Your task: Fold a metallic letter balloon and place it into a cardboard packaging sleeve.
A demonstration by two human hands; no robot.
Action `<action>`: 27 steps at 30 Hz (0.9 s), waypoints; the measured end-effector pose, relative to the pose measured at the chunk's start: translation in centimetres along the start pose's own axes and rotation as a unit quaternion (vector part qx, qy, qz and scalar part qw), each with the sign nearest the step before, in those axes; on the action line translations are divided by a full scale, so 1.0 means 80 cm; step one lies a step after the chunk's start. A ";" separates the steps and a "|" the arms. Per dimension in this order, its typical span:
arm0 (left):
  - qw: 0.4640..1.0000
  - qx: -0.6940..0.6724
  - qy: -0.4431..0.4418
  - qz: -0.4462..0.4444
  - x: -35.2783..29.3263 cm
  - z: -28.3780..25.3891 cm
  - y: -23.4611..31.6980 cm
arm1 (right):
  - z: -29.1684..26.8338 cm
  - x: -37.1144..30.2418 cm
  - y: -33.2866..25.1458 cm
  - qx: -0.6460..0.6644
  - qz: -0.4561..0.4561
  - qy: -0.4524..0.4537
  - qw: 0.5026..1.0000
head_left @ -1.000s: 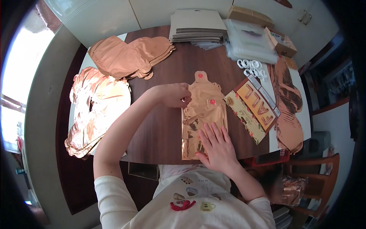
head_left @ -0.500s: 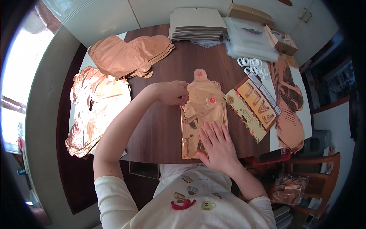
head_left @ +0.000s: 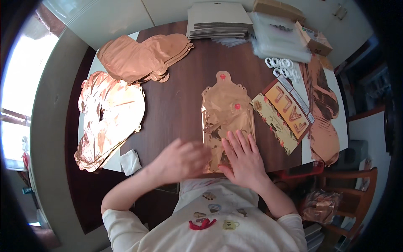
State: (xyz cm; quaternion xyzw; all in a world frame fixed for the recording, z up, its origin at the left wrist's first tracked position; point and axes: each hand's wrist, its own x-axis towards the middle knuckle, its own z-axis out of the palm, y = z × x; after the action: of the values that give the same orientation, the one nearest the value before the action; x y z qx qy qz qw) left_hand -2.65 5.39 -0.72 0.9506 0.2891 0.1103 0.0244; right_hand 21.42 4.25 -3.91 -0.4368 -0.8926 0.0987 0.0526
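- Balloon (head_left: 226, 113) of rose-gold foil lies flat on the tabletop (head_left: 180, 101), apparently mid-smoothing
- Both hands, left (head_left: 180, 161) and right (head_left: 243, 157), press open-palmed on its near end, gripping nothing
- Foil stacks (head_left: 111, 117) left of the balloon seem unpacked

Probably a home dining room — wooden table (head_left: 176, 101), chair (head_left: 357, 197), white cabinets (head_left: 126, 17).

foil balloon (head_left: 226, 117): lower end covered by both hands; its bottom edge cannot be seen.
left hand (head_left: 181, 161): motion-blurred; fingers not separable, contact with foil unclear.
right hand (head_left: 243, 157): wrist merges into sleeve.
cardboard box (head_left: 279, 7): top cut by picture edge.
white rings (head_left: 282, 67): too small to count.
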 end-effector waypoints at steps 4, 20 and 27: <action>0.999 -0.010 -0.054 -0.004 -0.021 0.014 0.030 | 0.001 -0.002 0.002 0.002 -0.004 0.011 1.000; 0.997 0.027 -0.038 -0.067 -0.012 0.020 -0.004 | 0.002 -0.002 0.002 0.014 -0.005 0.025 1.000; 0.995 0.042 -0.041 -0.079 -0.002 0.022 -0.031 | 0.002 -0.002 0.002 0.016 -0.007 0.032 0.999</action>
State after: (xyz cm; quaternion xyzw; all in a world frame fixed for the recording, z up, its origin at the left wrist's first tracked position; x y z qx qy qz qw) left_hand -3.74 7.36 -2.76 0.9286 0.3668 0.0566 0.0046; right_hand 21.64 4.20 -4.10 -0.4323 -0.8919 0.0986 0.0890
